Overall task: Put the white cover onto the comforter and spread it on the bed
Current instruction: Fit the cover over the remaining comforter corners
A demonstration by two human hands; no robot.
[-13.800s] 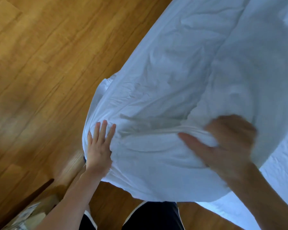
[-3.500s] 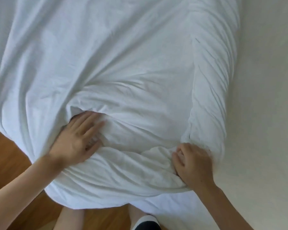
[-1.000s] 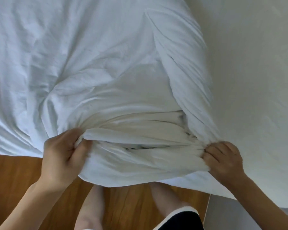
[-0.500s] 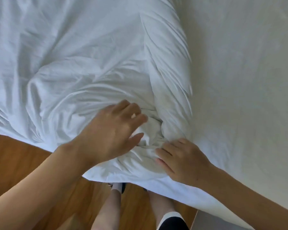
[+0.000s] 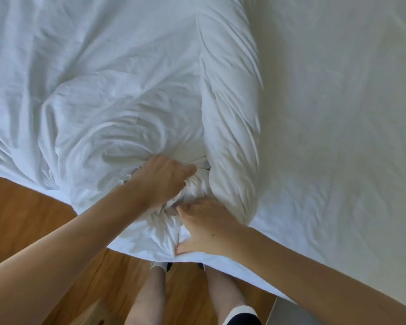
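We're looking straight down at the bed (image 5: pixel 338 113), and both of our hands are bunched together at its near edge. Our left hand (image 5: pixel 161 181) lies on top of a knot of white cover (image 5: pixel 117 90), its fingers (image 5: pixel 185 171) curled down into the gathered cloth and gripping it, knuckles up. Just below and touching that same bunch, our right hand (image 5: pixel 204 226) presses in from the near side, thumb low against the fabric and fingers tucked into the folds; they look curled round the cloth, though the tips are hidden in it. The cover lies heaped over the left half of the bed, deeply wrinkled, with creases radiating out from where we're holding it. The comforter is out of sight under all that white, so we cannot tell how far in it sits; a thick rolled ridge (image 5: pixel 230 113) runs away from our hands up the middle of the bed. To the right of that ridge the sheet (image 5: pixel 338 207) lies flatter and smoother. The bunched corner hangs just over the bed's edge, above the wooden floor (image 5: pixel 33 219). Down below, we see our bare legs (image 5: pixel 150 296) standing close against the bed, with white socks at the ankles and a dark hem with a white band at the bottom of the view.
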